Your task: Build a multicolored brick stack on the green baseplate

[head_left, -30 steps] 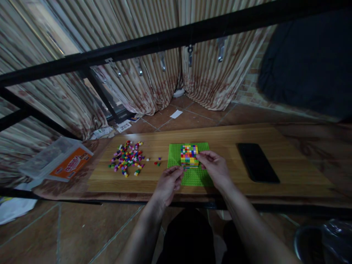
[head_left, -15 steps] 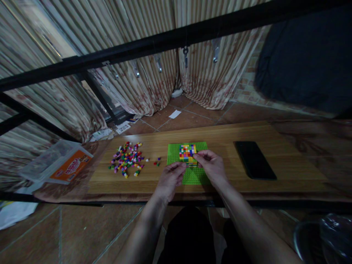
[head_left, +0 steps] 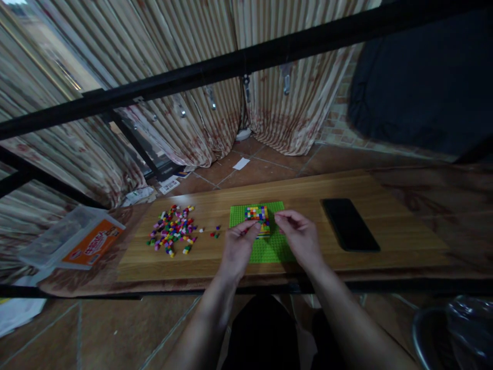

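Observation:
A multicoloured block of small toy bricks (head_left: 257,211) stands on a green studded baseplate (head_left: 265,254). My left hand (head_left: 238,245) reaches over the block's near left side. Its thumb and forefinger are pinched together by the bricks; whatever is between them is too small to make out. To the right of the block, apart from it, my right hand (head_left: 302,236) hovers over the baseplate's right edge. Its thumb and fingertips are drawn together, and I cannot see clearly what is in them.
On the wooden board (head_left: 300,190), a pile of loose bricks (head_left: 173,228) lies left, with several strays (head_left: 214,234) nearer the baseplate. A dark tablet-like slab (head_left: 350,224) lies right. A clear plastic box (head_left: 57,236) with an orange label stands at far left. A black bar (head_left: 200,77) crosses behind.
My right hand has come away from the brick block toward the right. My left fingertips have moved up over the block's near side. The whole view has shifted slightly.

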`<state>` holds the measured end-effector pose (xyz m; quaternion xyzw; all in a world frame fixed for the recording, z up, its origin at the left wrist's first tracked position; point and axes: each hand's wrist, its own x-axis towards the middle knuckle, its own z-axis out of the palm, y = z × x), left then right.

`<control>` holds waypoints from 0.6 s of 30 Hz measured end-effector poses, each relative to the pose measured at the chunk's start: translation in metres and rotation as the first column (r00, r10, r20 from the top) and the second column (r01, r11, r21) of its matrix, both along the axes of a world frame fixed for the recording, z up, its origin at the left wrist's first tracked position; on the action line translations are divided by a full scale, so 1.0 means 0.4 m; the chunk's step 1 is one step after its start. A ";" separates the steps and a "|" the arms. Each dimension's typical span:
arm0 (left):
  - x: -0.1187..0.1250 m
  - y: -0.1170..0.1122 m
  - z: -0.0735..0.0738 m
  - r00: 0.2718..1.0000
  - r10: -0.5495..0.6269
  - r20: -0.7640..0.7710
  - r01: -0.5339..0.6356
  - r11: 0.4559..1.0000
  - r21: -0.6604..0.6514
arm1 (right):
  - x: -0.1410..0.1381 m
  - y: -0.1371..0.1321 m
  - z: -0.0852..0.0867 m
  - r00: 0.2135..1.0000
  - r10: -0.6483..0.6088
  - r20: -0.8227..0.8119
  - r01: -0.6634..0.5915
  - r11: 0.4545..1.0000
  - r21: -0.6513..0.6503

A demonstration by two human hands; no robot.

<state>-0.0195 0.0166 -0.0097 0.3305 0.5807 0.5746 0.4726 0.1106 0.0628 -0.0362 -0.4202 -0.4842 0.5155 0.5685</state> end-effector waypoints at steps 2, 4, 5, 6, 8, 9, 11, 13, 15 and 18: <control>0.003 -0.010 0.006 0.989 -0.042 0.143 0.050 0.997 -0.053 | 0.003 -0.015 0.013 0.992 0.059 0.110 -0.077 0.983 0.164; 0.005 -0.018 0.011 0.968 -0.079 0.238 0.100 0.992 -0.078 | 0.004 -0.025 0.021 0.974 0.095 0.204 -0.149 0.951 0.270; 0.006 -0.020 0.013 0.962 -0.094 0.258 0.118 0.990 -0.079 | 0.003 -0.028 0.022 0.966 0.101 0.237 -0.172 0.938 0.302; 0.006 -0.021 0.014 0.959 -0.104 0.263 0.128 0.989 -0.076 | 0.002 -0.029 0.022 0.959 0.105 0.261 -0.190 0.928 0.322; 0.007 -0.022 0.015 0.961 -0.116 0.251 0.138 0.988 -0.070 | 0.000 -0.029 0.019 0.951 0.103 0.290 -0.204 0.917 0.342; 0.008 -0.021 0.015 0.963 -0.119 0.241 0.139 0.988 -0.068 | -0.002 -0.028 0.017 0.949 0.098 0.299 -0.204 0.915 0.349; 0.010 -0.020 0.015 0.968 -0.117 0.223 0.136 0.988 -0.068 | -0.003 -0.025 0.014 0.945 0.086 0.315 -0.203 0.910 0.361; 0.010 -0.019 0.015 0.972 -0.107 0.209 0.125 0.989 -0.073 | -0.004 -0.021 0.012 0.941 0.071 0.331 -0.201 0.905 0.375; 0.009 -0.020 0.015 0.980 -0.083 0.183 0.098 0.992 -0.078 | -0.005 -0.016 0.009 0.935 0.056 0.350 -0.197 0.903 0.382; 0.002 -0.023 0.010 0.992 -0.028 0.124 0.039 0.995 -0.095 | -0.006 -0.006 0.002 0.933 -0.004 0.360 -0.146 0.909 0.389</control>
